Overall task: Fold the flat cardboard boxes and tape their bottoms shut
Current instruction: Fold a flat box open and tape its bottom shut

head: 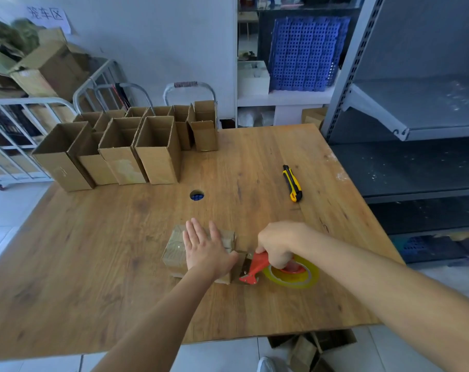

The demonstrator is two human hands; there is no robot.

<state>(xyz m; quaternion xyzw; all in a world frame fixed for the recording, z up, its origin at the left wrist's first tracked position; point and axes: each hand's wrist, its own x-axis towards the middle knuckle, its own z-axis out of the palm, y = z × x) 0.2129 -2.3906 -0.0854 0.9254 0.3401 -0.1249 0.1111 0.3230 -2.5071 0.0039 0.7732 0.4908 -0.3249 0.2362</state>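
A small cardboard box (175, 249) stands bottom-up near the front middle of the wooden table (94, 251), with clear tape across its closed flaps. My left hand (205, 245) lies flat on top of it, fingers straight, pressing it down. Just right of the box, my right hand (279, 244) grips the handle of a red tape dispenser (255, 267) loaded with a roll of clear tape (295, 275). The dispenser's blade end sits at the box's right edge.
Several folded open-topped boxes (126, 149) stand in rows at the table's far left. A yellow and black utility knife (292, 183) lies at the right. A round cable hole (196, 196) is in the table's middle. Grey metal shelving (416, 116) stands right; more cardboard (311, 350) lies on the floor.
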